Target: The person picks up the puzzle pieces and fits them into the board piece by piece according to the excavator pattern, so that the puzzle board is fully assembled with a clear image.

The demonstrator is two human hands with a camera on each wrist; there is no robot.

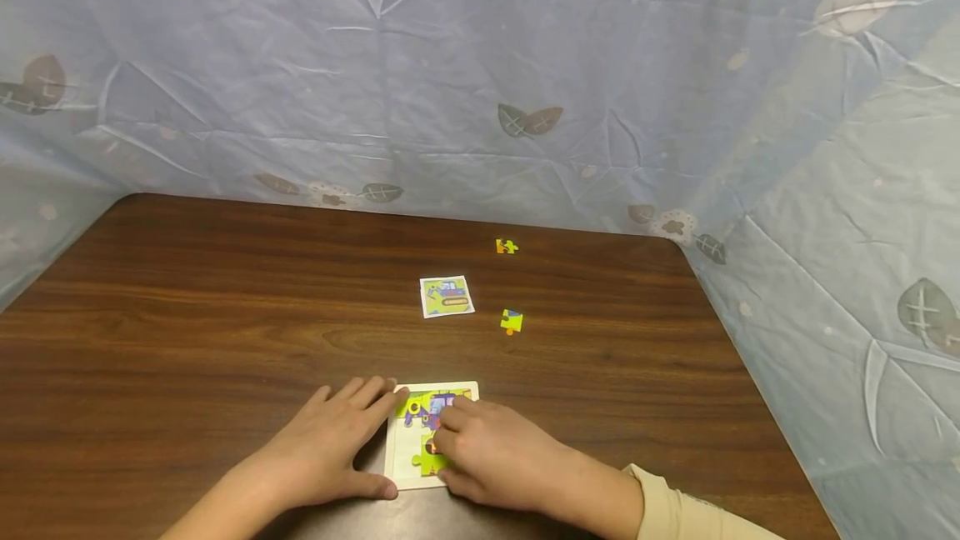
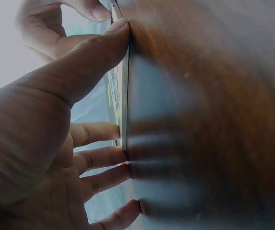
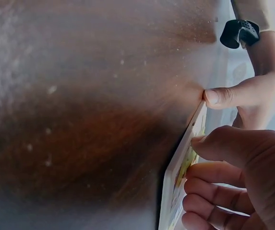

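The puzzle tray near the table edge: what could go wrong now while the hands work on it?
1. The puzzle tray lies close to the near table edge; a hard press by the right hand could tip or slide it off.
2. The left hand only steadies its side, so the tray might shift.
3. The right hand hides the green piece, so misalignment is possible.

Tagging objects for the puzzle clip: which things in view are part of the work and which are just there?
In use:
puzzle board, steadied by the left hand
green piece under the right hand
two loose pieces
picture card, probably the reference

Just there:
wooden table
leaf-print sheet behind
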